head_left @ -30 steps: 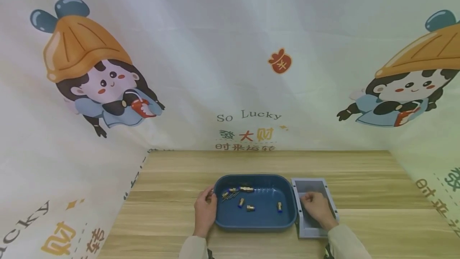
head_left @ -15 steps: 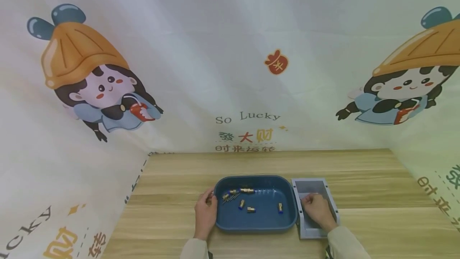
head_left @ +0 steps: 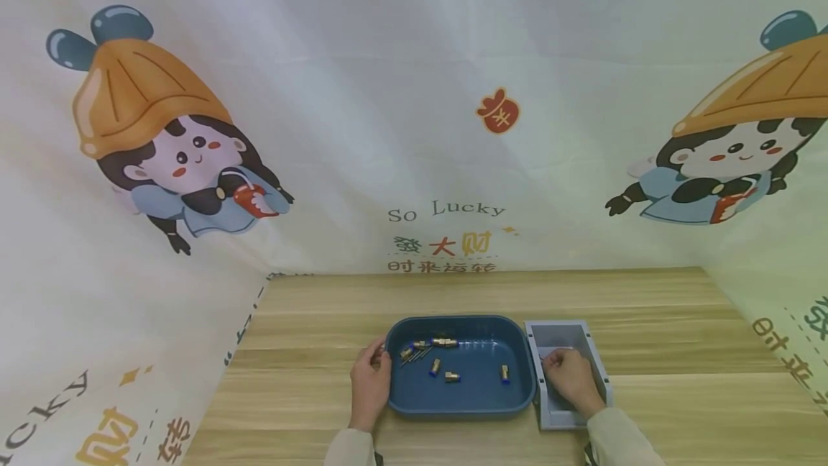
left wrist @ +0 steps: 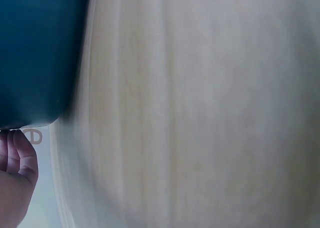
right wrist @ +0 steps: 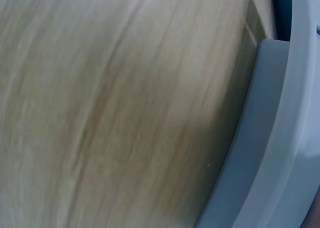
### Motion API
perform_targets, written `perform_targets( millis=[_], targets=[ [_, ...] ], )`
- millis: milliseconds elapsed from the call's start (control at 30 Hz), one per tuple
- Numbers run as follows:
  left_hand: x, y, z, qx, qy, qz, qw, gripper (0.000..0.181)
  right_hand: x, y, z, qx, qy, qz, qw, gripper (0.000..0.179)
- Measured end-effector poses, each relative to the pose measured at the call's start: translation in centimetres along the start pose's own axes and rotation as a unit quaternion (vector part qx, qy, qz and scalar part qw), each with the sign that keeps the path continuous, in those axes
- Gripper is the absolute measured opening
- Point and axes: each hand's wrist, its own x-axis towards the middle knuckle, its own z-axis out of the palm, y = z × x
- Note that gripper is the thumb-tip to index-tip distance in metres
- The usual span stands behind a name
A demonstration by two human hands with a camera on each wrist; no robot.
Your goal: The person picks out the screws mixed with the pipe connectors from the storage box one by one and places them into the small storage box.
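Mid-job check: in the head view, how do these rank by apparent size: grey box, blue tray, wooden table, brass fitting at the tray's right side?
Largest to smallest, as they look:
1. Wooden table
2. Blue tray
3. Grey box
4. Brass fitting at the tray's right side

Screened-off work booth; kind of building around it can't be told. Pale hangings (head_left: 401, 56), creased like cloth, enclose back and both sides. Print is cheerful, more decorative than industrial: cartoon figures (head_left: 152, 113) in orange hats, "So Lucky" lettering (head_left: 468, 207), Chinese characters (head_left: 443, 247). Wood-grain desk (head_left: 323, 329) reaches back to them. Workstation signs: brass-coloured fittings (head_left: 452, 377) lying in a blue tray (head_left: 475, 354), gray bin (head_left: 561, 421) just beside.
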Motion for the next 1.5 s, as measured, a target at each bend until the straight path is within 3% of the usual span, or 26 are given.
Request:
perform_targets(
  millis=[367, 633, 800, 1000, 1500],
  targets=[
    [-0.1, 0.1, 0.0, -0.009, -0.002, -0.001, 1.0000, 0.028, 0.1, 0.1, 0.2, -0.006, 0.015, -0.004, 0.9999, 0.010],
    [-0.1, 0.2, 0.0, -0.013, 0.000, 0.002, 0.9999, 0.027, 0.2, 0.1, -0.2, -0.007, -0.009, -0.003, 0.9999, 0.010],
    [0.0, 0.3, -0.1, -0.012, 0.000, 0.000, 0.9999, 0.027, 0.3, -0.2, -0.7, 0.001, -0.004, -0.008, 1.0000, 0.008],
    [-0.1, 0.4, -0.1, -0.013, -0.003, -0.005, 0.9999, 0.027, 0.7, -0.9, -1.2, 0.026, 0.005, -0.016, 0.9995, 0.005],
    [0.0, 0.3, 0.0, -0.013, -0.007, -0.016, 0.9998, 0.028, 1.7, -2.9, -3.3, 0.086, -0.023, -0.016, 0.9959, 0.014]
  ],
)
